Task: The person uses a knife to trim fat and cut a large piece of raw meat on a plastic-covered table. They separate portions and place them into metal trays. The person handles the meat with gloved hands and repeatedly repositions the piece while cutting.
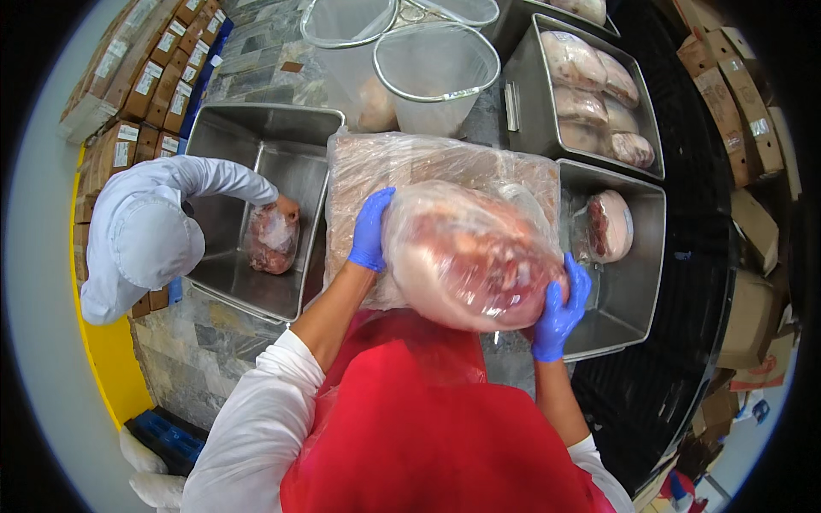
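Between my two blue-gloved hands is a large plastic-wrapped cut of meat, pale skin at its edge and red flesh facing up. My left hand presses against its left side, and my right hand grips its lower right end. Beneath it is a plastic-covered block or table; whether the meat touches it I cannot tell. A single wrapped cut lies in the steel bin to my right.
At left, a co-worker in white reaches into another steel bin holding wrapped meat. A full meat bin stands far right. Clear bag-lined hoops stand ahead. Cardboard boxes line the left wall; flattened cartons pile up right.
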